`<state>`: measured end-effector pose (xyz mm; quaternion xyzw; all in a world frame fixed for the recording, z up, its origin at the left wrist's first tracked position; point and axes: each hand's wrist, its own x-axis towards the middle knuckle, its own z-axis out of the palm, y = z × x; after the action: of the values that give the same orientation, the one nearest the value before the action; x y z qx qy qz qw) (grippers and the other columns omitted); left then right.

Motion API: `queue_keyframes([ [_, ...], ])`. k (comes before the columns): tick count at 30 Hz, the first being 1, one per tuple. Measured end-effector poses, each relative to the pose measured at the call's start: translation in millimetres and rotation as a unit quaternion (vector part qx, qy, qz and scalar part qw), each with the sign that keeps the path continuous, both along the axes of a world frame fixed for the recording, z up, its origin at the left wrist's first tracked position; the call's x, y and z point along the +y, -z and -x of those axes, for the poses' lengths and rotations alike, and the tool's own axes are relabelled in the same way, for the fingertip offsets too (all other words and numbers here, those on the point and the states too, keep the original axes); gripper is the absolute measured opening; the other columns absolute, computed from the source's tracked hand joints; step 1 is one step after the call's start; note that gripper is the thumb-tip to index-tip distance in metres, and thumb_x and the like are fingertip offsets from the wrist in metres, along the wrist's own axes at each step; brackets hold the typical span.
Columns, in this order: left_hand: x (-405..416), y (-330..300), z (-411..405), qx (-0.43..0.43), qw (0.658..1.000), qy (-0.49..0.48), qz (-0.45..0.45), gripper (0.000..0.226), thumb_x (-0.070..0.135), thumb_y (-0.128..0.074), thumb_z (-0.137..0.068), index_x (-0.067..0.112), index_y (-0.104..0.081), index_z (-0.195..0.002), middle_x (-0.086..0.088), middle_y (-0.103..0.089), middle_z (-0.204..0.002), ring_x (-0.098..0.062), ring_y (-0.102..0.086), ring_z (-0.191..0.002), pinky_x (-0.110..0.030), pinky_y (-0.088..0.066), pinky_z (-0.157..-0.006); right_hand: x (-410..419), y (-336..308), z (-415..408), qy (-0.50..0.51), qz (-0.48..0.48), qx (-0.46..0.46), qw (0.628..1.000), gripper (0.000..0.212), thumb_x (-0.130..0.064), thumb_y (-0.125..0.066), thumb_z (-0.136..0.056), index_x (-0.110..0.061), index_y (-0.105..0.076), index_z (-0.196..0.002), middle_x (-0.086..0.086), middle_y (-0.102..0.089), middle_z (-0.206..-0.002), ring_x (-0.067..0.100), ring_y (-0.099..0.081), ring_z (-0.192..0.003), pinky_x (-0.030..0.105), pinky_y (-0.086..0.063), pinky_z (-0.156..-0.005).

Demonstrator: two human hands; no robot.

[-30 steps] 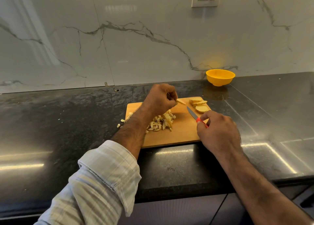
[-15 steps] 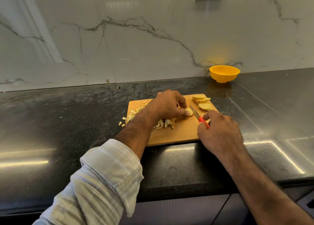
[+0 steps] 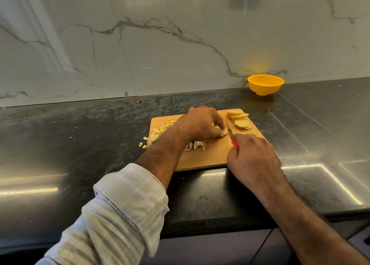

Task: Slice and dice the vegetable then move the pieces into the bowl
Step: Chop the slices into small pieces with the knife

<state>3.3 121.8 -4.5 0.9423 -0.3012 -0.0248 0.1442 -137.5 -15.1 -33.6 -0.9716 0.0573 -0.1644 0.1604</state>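
One tabletop (image 3: pixel 80 144) is carrying one cutting board (image 3: pixel 212 156) and one bowl (image 3: pixel 265 85) standing well apart. The left hand (image 3: pixel 202 124) is pinning a potato slice (image 3: pixel 224 132), largely hidden; the right hand (image 3: pixel 252 158) is gripping one knife (image 3: pixel 230 132). About five slices (image 3: pixel 239 119) are lying stacked; the diced pieces (image 3: pixel 158 132) are too many to count.

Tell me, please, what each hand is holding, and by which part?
The right hand grips the knife by its red handle. The left hand pins a vegetable slice to the cutting board with its fingertips.
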Motion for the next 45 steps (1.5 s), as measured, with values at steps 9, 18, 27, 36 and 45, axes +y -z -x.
queue_keyframes([
  [9,-1.1,-2.4,1.5,0.032,0.999,0.005,0.005,0.023,0.037,-0.075,-0.097,0.032,-0.078,-0.119,0.013,-0.063,-0.125,-0.012,-0.054,-0.121,-0.055,-0.042,-0.116,4.0,-0.5,2.3,-0.027,0.027,0.013,0.999,0.037,-0.033,-0.052,-0.102,-0.023,-0.062,-0.136,-0.001,-0.061,-0.117,0.015,-0.054,-0.101,0.032,-0.052,-0.086],
  [18,-2.0,-6.3,4.0,0.052,0.998,0.005,0.041,0.023,0.018,-0.078,-0.095,0.018,-0.080,-0.117,0.006,-0.071,-0.117,-0.007,-0.060,-0.102,-0.028,-0.054,-0.096,5.1,-3.3,4.1,-0.049,0.037,0.050,0.997,0.032,-0.028,-0.054,-0.102,-0.022,-0.064,-0.132,-0.002,-0.061,-0.116,0.011,-0.048,-0.097,0.030,-0.047,-0.087],
  [27,-1.8,-7.6,4.8,0.046,0.998,-0.012,0.042,0.022,0.017,-0.080,-0.093,0.017,-0.080,-0.114,0.001,-0.075,-0.117,-0.012,-0.066,-0.107,-0.033,-0.056,-0.100,-2.2,-4.8,-10.5,-0.029,0.018,0.039,0.999,0.027,-0.025,-0.053,-0.100,-0.022,-0.070,-0.120,0.000,-0.067,-0.113,0.014,-0.049,-0.092,0.029,-0.046,-0.081],
  [36,-2.3,-5.9,4.3,0.030,0.999,-0.005,0.039,0.019,0.020,-0.081,-0.092,0.017,-0.081,-0.110,0.003,-0.075,-0.115,-0.008,-0.064,-0.103,-0.029,-0.055,-0.092,14.2,5.1,9.7,-0.035,0.023,0.005,0.999,0.023,-0.029,-0.052,-0.102,-0.021,-0.068,-0.116,-0.003,-0.058,-0.098,0.013,-0.053,-0.088,0.027,-0.044,-0.072],
  [45,-0.3,-7.2,3.3,0.021,0.999,0.003,0.029,0.019,0.016,-0.082,-0.091,0.019,-0.082,-0.110,0.004,-0.076,-0.114,-0.011,-0.067,-0.106,-0.036,-0.057,-0.101,12.0,-16.0,-13.7,-0.046,0.045,0.106,0.992,0.016,-0.030,-0.064,-0.094,-0.023,-0.063,-0.109,-0.004,-0.055,-0.098,0.015,-0.052,-0.092,0.029,-0.043,-0.074],
])
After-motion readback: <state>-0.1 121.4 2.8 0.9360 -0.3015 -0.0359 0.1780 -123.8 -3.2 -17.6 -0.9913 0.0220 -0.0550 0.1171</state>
